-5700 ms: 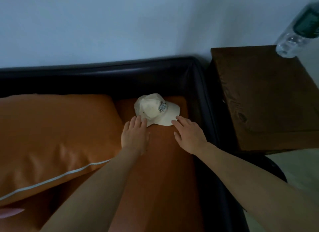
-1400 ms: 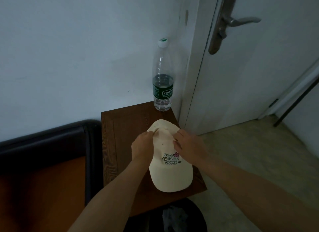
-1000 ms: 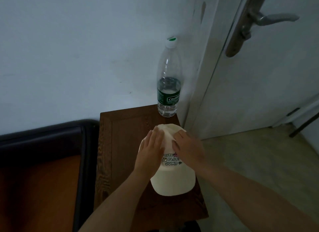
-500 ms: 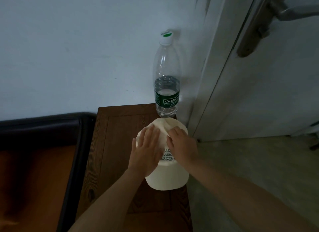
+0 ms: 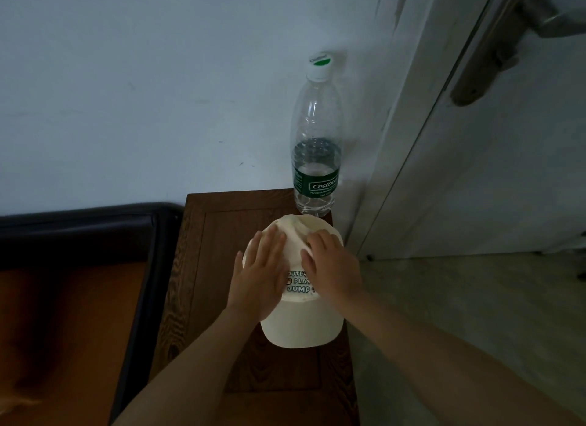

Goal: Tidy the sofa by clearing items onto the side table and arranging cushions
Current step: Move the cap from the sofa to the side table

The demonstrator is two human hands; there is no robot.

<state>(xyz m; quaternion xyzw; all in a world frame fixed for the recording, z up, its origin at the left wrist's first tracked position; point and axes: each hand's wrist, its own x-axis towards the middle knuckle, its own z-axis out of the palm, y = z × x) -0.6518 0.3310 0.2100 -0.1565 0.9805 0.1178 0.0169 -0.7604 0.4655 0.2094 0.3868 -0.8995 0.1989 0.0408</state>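
Observation:
A cream baseball cap with printed lettering lies on the dark wooden side table, brim toward me. My left hand rests flat on the left side of its crown, fingers spread. My right hand lies on the right side of the crown, fingers bent against the cloth. The sofa with its orange seat and black frame is at the lower left; no cushion shows in this view.
A clear water bottle with a green label stands upright at the table's back right corner, just behind the cap. A white door with a metal handle is to the right. Pale floor lies right of the table.
The cap went from the sofa seat to the side table. Over the last second both hands have stayed on its crown and slid it a little toward the bottle; my left hand has flattened.

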